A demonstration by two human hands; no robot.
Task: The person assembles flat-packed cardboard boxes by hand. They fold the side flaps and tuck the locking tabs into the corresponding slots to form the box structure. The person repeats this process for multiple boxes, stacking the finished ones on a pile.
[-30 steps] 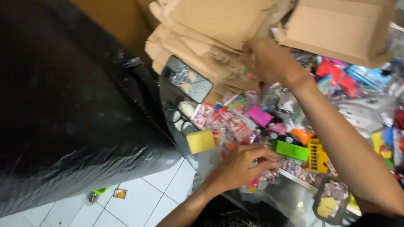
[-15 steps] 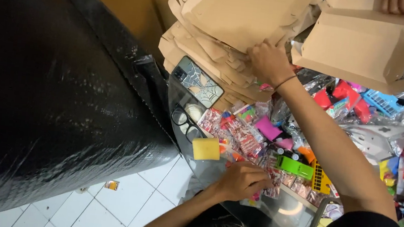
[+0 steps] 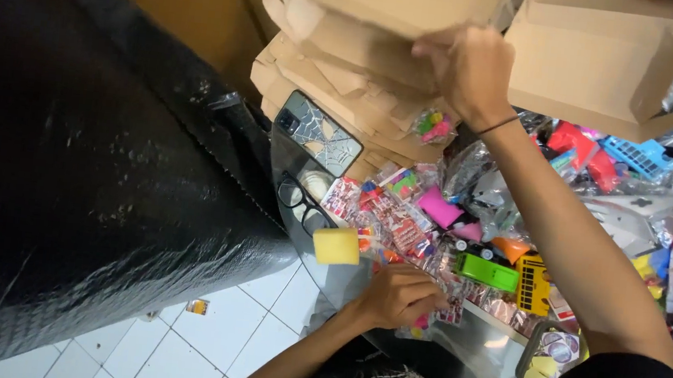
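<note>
Small toy packet [image 3: 431, 126]: clear bag with coloured bits, lying against the front of the cardboard stack [image 3: 350, 57], just below the right hand [image 3: 467, 68]. Not yet lifted clear, as far as I can judge; sorting looks early, with most packets spread loose on the counter [image 3: 495, 347].

Right hand: arm stretched forward, wrist bent, fingers curled on the edge of a flat carton in the stack; grip closed on cardboard, though the fingertips are hidden.

Left hand [image 3: 402, 296]: well below the stack, near the counter's front edge, knuckles up, fist closed around a small packet of toys.

Between stack and left hand: phone [image 3: 317, 133], glasses [image 3: 301, 204], yellow sponge [image 3: 336, 246], green toy car [image 3: 486, 271].
</note>
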